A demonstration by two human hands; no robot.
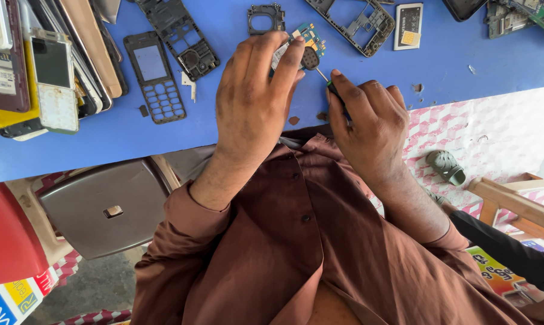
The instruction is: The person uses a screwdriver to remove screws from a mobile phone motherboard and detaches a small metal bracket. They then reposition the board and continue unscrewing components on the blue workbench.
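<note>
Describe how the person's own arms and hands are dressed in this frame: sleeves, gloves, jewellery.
Both hands are bare: no gloves, rings or watch show on the left hand or the right hand. The forearms are uncovered. Each arm wears a loose reddish-brown sleeve, pushed up to end in a plain cuff, part of a buttoned shirt of the same cloth with small dark buttons.
</note>
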